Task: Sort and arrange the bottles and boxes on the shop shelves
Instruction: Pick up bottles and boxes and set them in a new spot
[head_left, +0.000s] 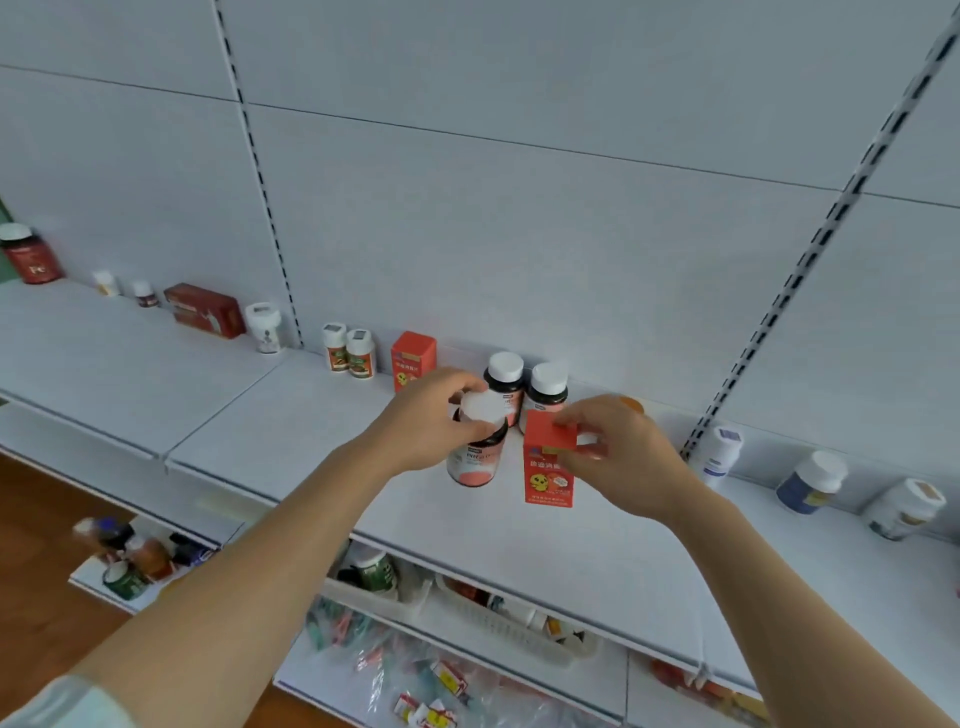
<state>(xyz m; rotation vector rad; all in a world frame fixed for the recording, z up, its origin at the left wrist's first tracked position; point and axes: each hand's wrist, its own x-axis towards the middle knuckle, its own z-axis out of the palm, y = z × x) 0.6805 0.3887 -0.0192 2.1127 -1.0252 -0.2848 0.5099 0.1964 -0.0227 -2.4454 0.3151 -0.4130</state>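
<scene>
Now left hand (431, 415) fingers grip upright bottle (477, 447) cap; right hand (618, 457) pinches upright orange box (548, 467) top.

Both hands reach forward, left (423, 415) and right (618, 457) gripping.

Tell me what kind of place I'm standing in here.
Probably a shop or pharmacy aisle: white slotted shelving, supplement-style bottles lined along the back panel, and small orange retail boxes beside them.
</scene>
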